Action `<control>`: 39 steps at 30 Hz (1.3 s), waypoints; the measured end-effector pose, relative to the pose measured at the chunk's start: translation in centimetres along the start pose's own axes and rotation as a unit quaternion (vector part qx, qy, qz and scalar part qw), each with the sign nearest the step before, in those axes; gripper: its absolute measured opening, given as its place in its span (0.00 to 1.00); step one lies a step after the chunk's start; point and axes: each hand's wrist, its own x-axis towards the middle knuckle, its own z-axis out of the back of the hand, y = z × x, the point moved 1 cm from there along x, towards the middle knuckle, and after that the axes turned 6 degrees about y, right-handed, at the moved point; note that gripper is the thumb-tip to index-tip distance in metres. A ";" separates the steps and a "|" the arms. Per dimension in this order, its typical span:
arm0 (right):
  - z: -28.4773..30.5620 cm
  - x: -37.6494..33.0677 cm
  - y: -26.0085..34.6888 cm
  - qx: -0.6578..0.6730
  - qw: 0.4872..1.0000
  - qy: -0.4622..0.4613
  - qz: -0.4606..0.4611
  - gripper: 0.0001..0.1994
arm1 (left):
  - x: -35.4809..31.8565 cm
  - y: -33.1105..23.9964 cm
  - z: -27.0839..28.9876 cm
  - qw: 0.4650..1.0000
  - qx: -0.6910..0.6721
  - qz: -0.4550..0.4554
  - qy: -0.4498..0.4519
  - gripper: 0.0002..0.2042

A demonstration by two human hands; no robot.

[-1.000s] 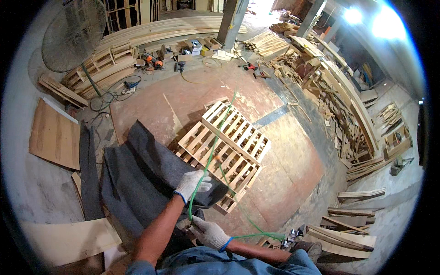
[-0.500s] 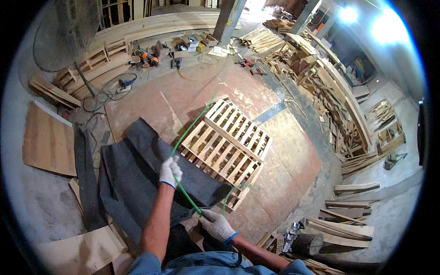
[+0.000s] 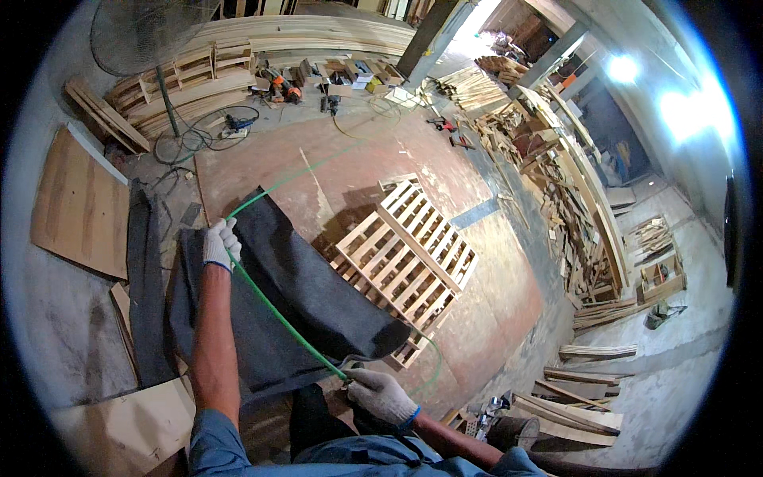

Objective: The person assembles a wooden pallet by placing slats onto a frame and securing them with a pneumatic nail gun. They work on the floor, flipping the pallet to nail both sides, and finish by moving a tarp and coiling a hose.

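A long green strap [image 3: 280,315] runs taut between my two gloved hands. My left hand [image 3: 220,242], in a white glove, grips it over the left part of a dark grey fabric sheet [image 3: 306,298]. Beyond that hand the strap arcs away over the floor boards. Close to my body, my right hand [image 3: 381,395], also gloved, is closed on the strap near the sheet's front edge. Another length of strap loops out to the right, past a slatted wooden pallet [image 3: 421,253]. The sheet lies beside the pallet and overlaps its near edge.
Scrap wood [image 3: 556,226] is heaped along the right. Power tools [image 3: 284,89] and small boxes sit at the back, near a pillar [image 3: 433,44]. A fan [image 3: 143,36] stands back left, cables on the floor below it. Plywood [image 3: 79,203] leans at left.
My left hand has moved left and away along the strap, so a longer stretch spans between my hands. My right hand stays closed near the same place. The view has shifted slightly.
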 end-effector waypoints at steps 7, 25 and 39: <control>-1.6 -1.6 -0.1 0.057 0.993 -0.021 -0.099 0.18 | -2.0 -1.9 -3.6 0.997 0.044 -0.059 0.037 0.15; -0.8 -4.8 -6.6 0.106 0.975 -0.040 -0.192 0.19 | 0.7 16.4 -5.7 0.983 0.019 0.183 0.023 0.11; 2.3 -4.8 0.5 0.102 0.973 -0.085 -0.187 0.14 | -8.9 -10.4 2.5 0.980 0.123 -0.146 -0.048 0.14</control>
